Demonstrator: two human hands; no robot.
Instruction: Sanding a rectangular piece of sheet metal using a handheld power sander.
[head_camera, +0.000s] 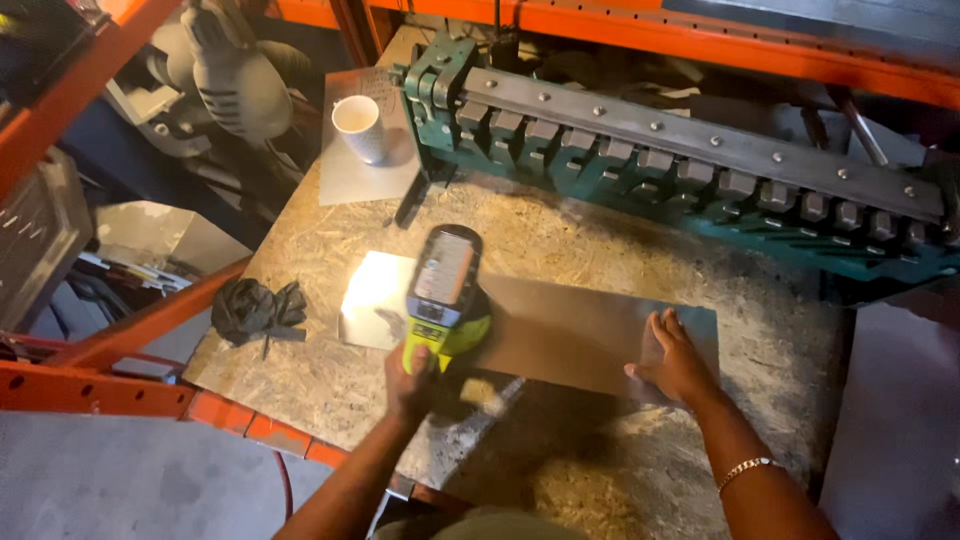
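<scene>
While left hand (412, 372) grips cordless tool (446, 292), right hand (676, 362) flat on sheet metal (570, 335)

This is a workshop, prob. for sheet-metal work: past the fingers (668, 325) of the right hand (677, 362), at the far edge of a rough chipboard bench (590, 235), stands a green metal bending brake (690, 165) w/ a row of steel clamp blocks. Under those fingers lies a flat metal sheet (570, 335), and the left hand's (410, 380) fingers close round a yellow-green cordless power tool (445, 295). Orange steel racking (110, 385), black work gloves (258, 308) and a bare concrete floor (120, 480) are to the left of the fingers.
</scene>
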